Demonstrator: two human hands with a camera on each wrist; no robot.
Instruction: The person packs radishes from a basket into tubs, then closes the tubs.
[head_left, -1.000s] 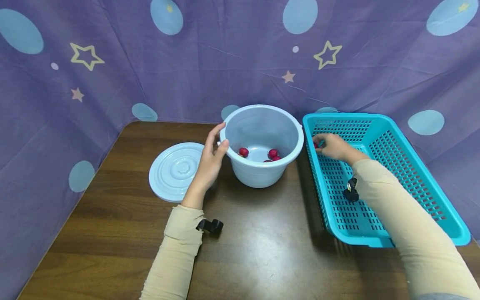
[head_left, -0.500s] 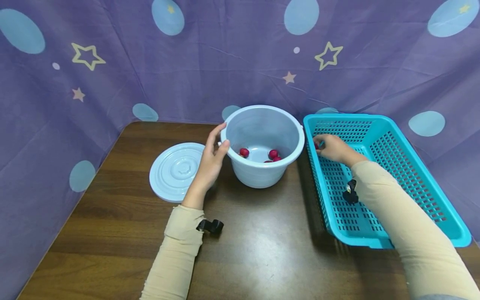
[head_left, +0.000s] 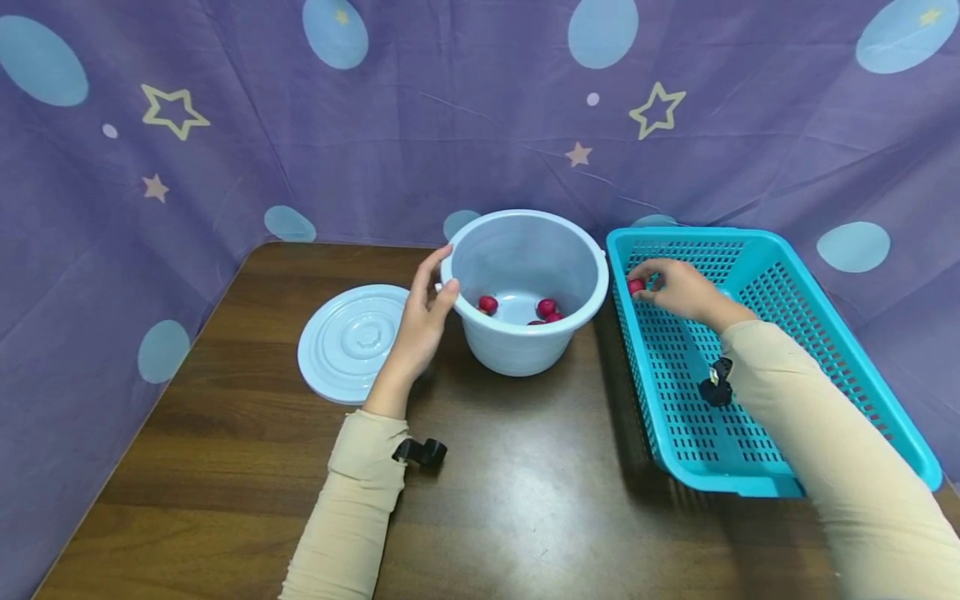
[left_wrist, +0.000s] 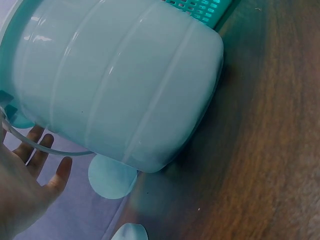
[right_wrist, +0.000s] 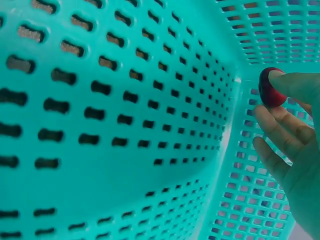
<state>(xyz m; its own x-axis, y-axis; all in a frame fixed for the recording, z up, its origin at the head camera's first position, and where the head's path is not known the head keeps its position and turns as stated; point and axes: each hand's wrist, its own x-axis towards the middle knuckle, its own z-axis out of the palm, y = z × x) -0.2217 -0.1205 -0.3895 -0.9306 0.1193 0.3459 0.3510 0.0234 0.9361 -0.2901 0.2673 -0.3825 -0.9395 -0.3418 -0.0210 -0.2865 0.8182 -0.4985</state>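
Observation:
My left hand (head_left: 422, 327) rests at the left rim of a pale blue bucket (head_left: 517, 350), fingers spread loosely against it. In the left wrist view the fingers (left_wrist: 62, 172) lie by the bucket's thin handle (left_wrist: 55, 150), not closed round it. Several small round red fruits (head_left: 547, 307) lie on the bucket's bottom. Inside the turquoise basket (head_left: 832, 329), near its far left corner, my right hand (head_left: 682, 292) pinches a similar shiny red fruit (right_wrist: 271, 88) between thumb and fingers. What kind of fruit cannot be told.
A round pale blue lid (head_left: 348, 346) lies flat left of the bucket, partly behind my left hand. The basket stands close to the bucket's right on the brown wooden table (head_left: 510, 492). A purple curtain (head_left: 450, 125) hangs behind the table.
My right hand has drawn slightly up and to the right within the basket, and the red fruit in it shows more fully. My left hand and the bucket stay in place.

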